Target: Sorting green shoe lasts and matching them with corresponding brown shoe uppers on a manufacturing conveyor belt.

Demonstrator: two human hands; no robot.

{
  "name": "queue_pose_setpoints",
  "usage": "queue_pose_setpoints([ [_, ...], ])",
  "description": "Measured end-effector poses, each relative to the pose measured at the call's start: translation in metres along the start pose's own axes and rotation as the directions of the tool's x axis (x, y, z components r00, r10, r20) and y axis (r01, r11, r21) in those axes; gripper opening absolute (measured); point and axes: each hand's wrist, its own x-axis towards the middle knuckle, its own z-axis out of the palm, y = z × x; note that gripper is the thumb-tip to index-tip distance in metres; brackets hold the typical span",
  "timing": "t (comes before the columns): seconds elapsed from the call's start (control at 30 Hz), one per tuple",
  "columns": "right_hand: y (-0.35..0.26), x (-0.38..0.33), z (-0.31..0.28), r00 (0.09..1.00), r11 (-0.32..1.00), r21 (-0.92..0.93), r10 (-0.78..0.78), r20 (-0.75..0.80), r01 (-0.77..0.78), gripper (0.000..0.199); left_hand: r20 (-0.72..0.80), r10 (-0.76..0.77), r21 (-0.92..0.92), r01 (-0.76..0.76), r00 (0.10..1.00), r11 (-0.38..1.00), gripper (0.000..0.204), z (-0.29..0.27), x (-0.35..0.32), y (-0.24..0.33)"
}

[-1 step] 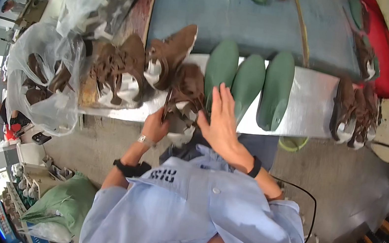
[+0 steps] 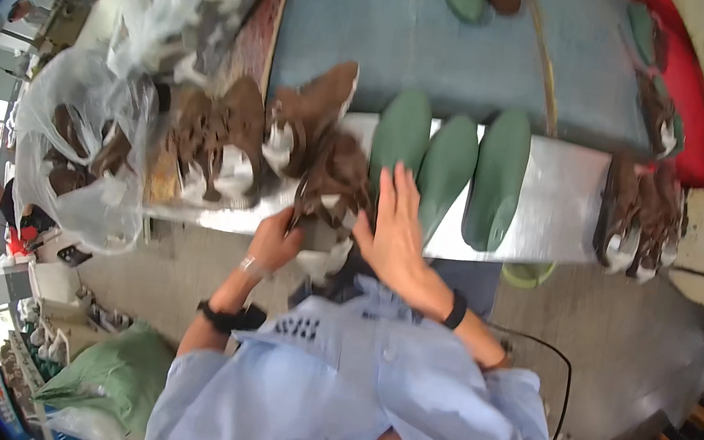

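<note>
**A:** What are the hands doing in the head view?

**B:** The left hand [image 2: 275, 241] pinches the lower edge of a brown shoe upper [image 2: 335, 180] at the front lip of the metal bench [image 2: 549, 225], fingers curled tight on the leather. The right hand [image 2: 394, 230] lies spread and flat, fingers released and fanned out, pressing against the right side of that same upper and reaching up toward the nearest green shoe last [image 2: 401, 137].

**A:** And where does the upper sit?

**B:** On the bench's near edge, just left of three green lasts standing side by side; the middle last [image 2: 446, 175] and the right last [image 2: 498, 182] rest just beside the first.

**A:** What surrounds it?

**B:** To the left, more brown uppers [image 2: 217, 143] lie in a row, one tan piece [image 2: 324, 95] tilted upward. Farther left hangs a clear plastic bag [image 2: 78, 154] holding dark pieces. At the bench's right end sits another cluster of brown uppers [image 2: 640, 216]. Behind runs a grey-blue belt surface [image 2: 484, 49], with a red band [image 2: 698, 98] curving at the far right.

**A:** And the person?

**B:** A pale blue shirt [image 2: 365, 384] fills the lower frame; a dark band [image 2: 456, 309] circles the right wrist, another dark band [image 2: 226, 318] the left forearm.
</note>
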Motion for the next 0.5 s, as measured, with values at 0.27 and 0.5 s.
queue_pose_setpoints([
  [0.27,0.013,0.016,-0.004,0.984,0.977,0.15,0.138,0.109,-0.153,0.072,-0.182,0.08,-0.527,-0.166,0.98,0.833,0.018,-0.158,0.09,0.083],
  [0.5,0.01,0.012,0.007,0.97,0.985,-0.088,0.164,0.179,-0.15,0.082,-0.33,-0.083,-0.31,-0.025,0.94,0.951,0.031,-0.116,0.363,0.081],
])
